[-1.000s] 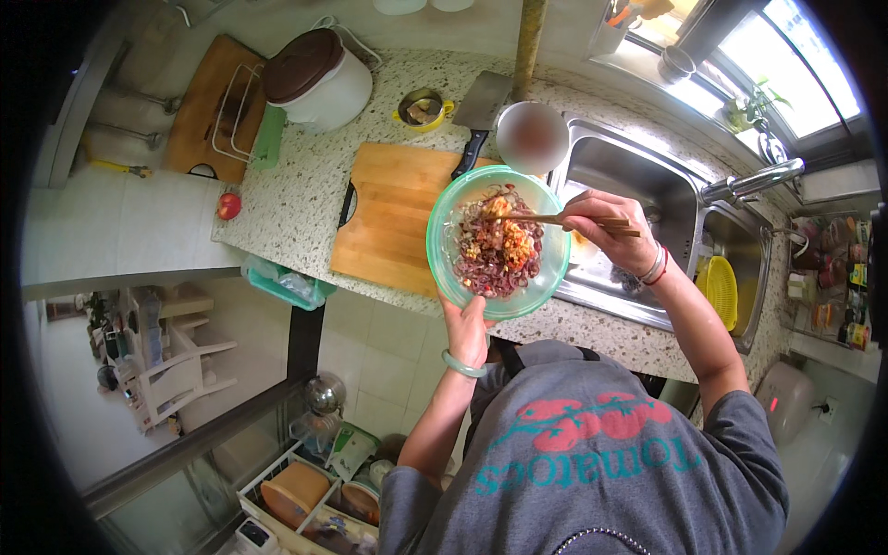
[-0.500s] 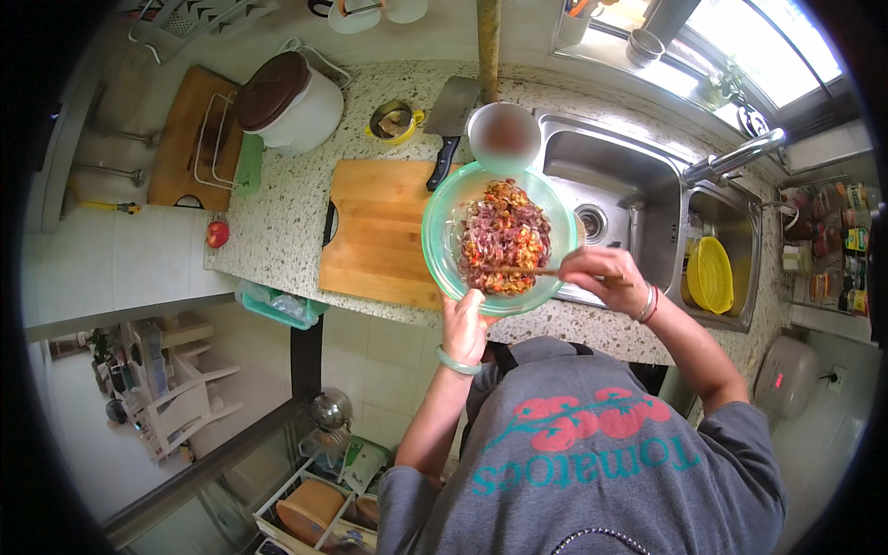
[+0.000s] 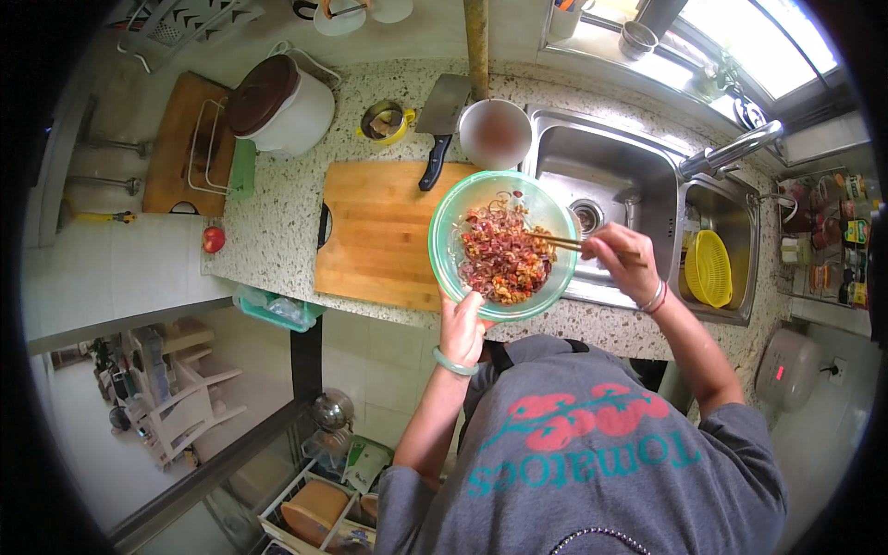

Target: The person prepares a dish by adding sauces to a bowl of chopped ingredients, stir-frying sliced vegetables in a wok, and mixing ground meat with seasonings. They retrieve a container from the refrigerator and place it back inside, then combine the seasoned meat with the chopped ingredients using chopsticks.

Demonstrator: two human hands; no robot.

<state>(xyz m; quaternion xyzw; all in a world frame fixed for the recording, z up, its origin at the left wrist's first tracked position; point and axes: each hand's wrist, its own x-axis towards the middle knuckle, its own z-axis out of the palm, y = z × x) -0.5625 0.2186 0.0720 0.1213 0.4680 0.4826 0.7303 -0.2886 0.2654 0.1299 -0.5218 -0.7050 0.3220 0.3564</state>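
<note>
My left hand grips the near rim of a green translucent bowl, its thumb over the edge. Inside lies a mixture of dark red meat strips and chopped orange and red bits. My right hand is closed round a pair of wooden chopsticks, whose tips reach into the right side of the mixture. The bowl overlaps the right end of a wooden cutting board. Just behind it stands a white bowl with blurred reddish contents.
A cleaver lies behind the board, beside a small yellow-handled pot. The steel sink is to the right, with a yellow colander in its second basin. At left are a white cooker and an apple by the counter edge.
The chopsticks and my right hand have moved up and right, from the lower part of the mixture to its right side. The mixture has shifted in the bowl. My left hand keeps its grip.
</note>
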